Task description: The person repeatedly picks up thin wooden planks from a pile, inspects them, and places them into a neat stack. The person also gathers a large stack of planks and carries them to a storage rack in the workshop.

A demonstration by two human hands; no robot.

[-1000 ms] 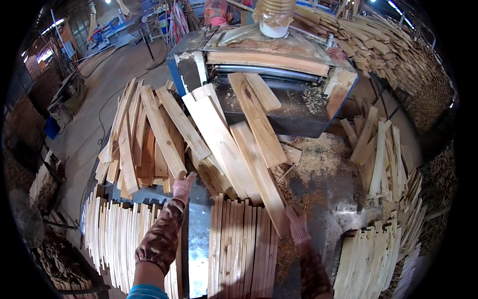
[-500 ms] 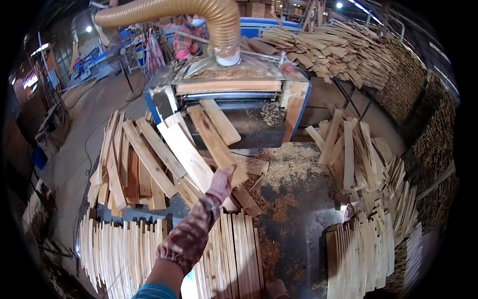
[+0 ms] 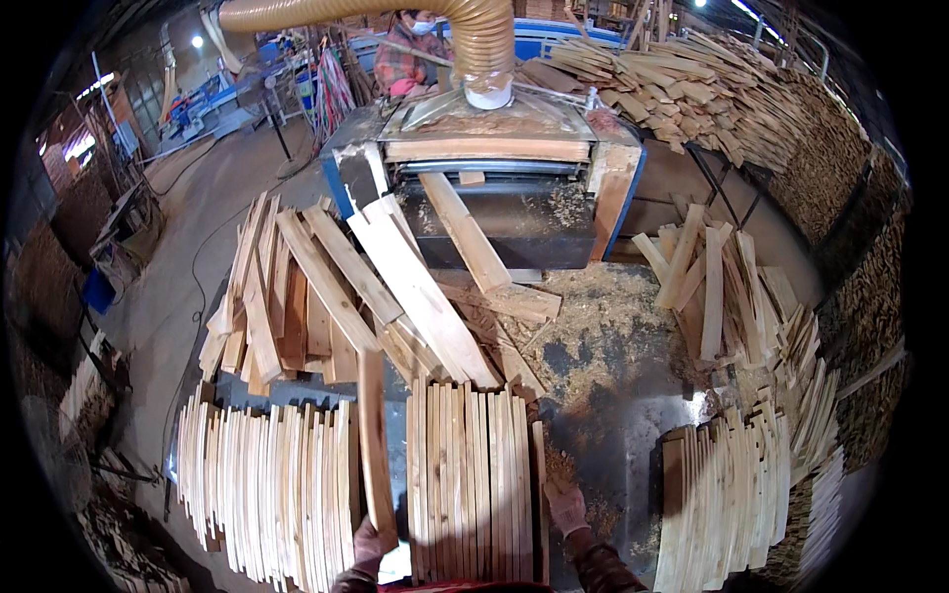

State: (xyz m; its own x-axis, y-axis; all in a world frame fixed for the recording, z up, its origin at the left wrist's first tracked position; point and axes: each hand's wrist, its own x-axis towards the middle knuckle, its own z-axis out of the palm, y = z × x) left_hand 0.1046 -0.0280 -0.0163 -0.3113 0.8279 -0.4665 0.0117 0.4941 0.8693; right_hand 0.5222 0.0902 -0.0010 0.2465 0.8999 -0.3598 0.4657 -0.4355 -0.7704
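My left hand (image 3: 370, 544), in a pale pinkish glove, grips the near end of a narrow wooden board (image 3: 373, 445) turned on edge. That board stands in the gap between a left row of boards on edge (image 3: 277, 494) and a middle row (image 3: 465, 484). Low in the view, my gloved right hand (image 3: 566, 506) sits just right of the middle row, beside its outermost board (image 3: 540, 494). Its fingers point forward and look extended, with nothing visible in them. Farther off, a loose pale board (image 3: 425, 287) slants across the pile.
A planing machine (image 3: 494, 237) with a ribbed hose (image 3: 484, 40) stands ahead; a board (image 3: 465, 232) leans from its opening. Loose boards (image 3: 297, 306) lie left, others (image 3: 707, 287) right. Another row (image 3: 727, 494) stands right. Shavings (image 3: 603, 316) cover the metal table. A person (image 3: 410, 59) is behind the machine.
My left hand has drawn back from near the machine with a board, now turned on edge between the rows. My right hand has come farther into view. A new board end shows in the machine's opening.
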